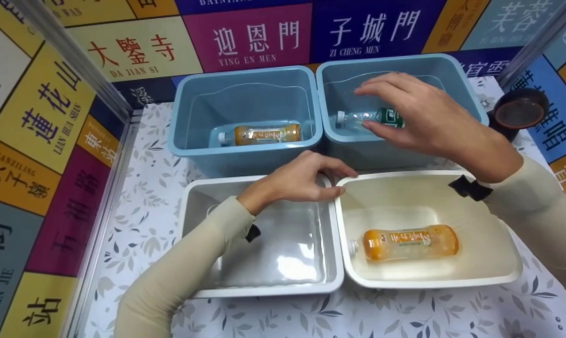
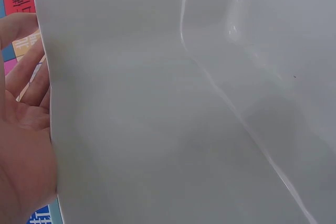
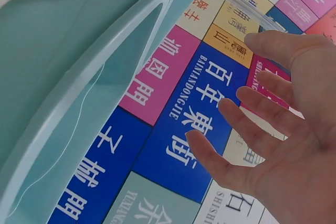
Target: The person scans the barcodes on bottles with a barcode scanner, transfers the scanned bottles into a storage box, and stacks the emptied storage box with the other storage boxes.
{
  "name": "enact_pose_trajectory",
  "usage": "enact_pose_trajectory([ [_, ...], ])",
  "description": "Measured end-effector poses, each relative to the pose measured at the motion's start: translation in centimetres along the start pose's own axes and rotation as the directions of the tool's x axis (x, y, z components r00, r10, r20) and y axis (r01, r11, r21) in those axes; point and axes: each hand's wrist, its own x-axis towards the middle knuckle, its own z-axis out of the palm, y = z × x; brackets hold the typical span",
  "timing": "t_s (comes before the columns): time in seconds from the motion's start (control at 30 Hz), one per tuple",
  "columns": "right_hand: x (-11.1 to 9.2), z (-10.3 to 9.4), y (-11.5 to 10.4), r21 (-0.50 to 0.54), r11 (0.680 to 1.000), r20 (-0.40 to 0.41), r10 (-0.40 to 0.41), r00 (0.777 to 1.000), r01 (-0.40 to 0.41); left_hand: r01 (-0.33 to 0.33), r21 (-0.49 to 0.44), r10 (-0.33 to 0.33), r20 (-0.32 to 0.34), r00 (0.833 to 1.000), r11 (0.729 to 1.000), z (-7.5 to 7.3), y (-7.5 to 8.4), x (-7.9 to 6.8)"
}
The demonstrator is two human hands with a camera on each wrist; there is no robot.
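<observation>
My right hand (image 1: 423,115) hovers over the right blue bin (image 1: 461,89), fingers spread and thumb apart, with nothing between them. Beneath it, a clear plastic bottle with a green label (image 1: 365,118) lies in that bin, partly hidden by the hand. In the right wrist view the same hand (image 3: 283,135) has its palm bare and fingers loosely bent. My left hand (image 1: 299,177) is at the back corner where the grey-white bin (image 1: 264,291) and the cream bin (image 1: 433,284) meet, fingertips right at the rims. It holds nothing.
An orange drink bottle (image 1: 267,134) lies in the left blue bin (image 1: 245,152). Another orange drink bottle (image 1: 409,242) lies in the cream bin. A dark round object (image 1: 520,110) stands right of the bins. Printed panels (image 1: 250,37) rise behind the leaf-patterned table (image 1: 132,225).
</observation>
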Motion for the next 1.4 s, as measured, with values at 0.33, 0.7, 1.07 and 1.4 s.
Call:
enact_pose_trajectory([
  [0.33, -2.6, -0.4, 0.1, -0.022, 0.999, -0.013, 0.045, 0.999, -0.045, 0.016, 0.003, -0.016, 0.005, 1.000, 1.000, 0.0, 0.1, 0.1],
  [0.7, -4.5, -0.2, -0.2, -0.008, 1.000, -0.031, -0.022, 0.999, 0.022, -0.008, 0.008, 0.008, -0.017, 1.000, 1.000, 0.1, 0.0, 0.1],
  [1.07, -6.6, -0.4, -0.5, -0.010, 1.000, -0.018, -0.029, 0.999, 0.029, -0.011, 0.002, 0.011, -0.017, 1.000, 1.000, 0.2, 0.1, 0.1],
  [1.4, -8.6, -0.1, -0.4, -0.015, 0.999, -0.038, -0.041, 0.998, 0.040, 0.000, 0.007, 0.000, -0.012, 1.000, 1.000, 0.1, 0.1, 0.0],
])
